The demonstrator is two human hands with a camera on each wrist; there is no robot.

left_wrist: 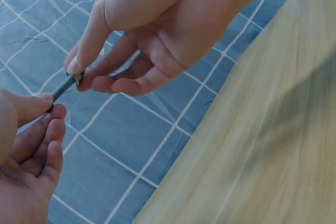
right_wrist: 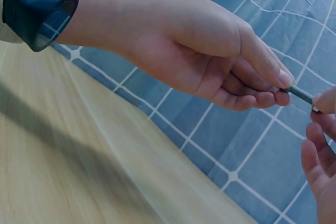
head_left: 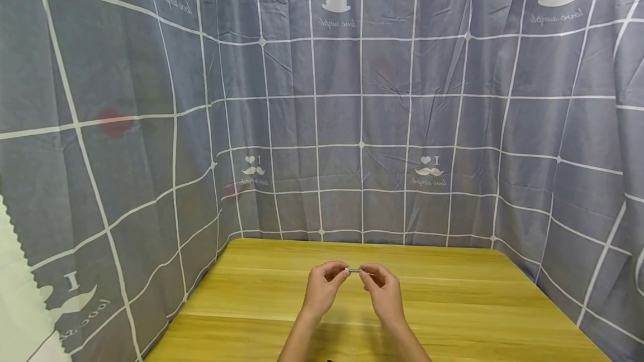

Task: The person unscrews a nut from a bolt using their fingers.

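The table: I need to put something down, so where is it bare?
Bare table lies left of the left hand, right of the right hand, and beyond both towards the curtain. Crowded: the middle, where both hands hold a bolt above it.

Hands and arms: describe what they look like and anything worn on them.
The left hand and right hand are ungloved. In the head view, the forearms show no sleeves. The right wrist view shows a dark, angular device with a glossy face on the right arm, beside a pale band or cuff; which, I can't tell.
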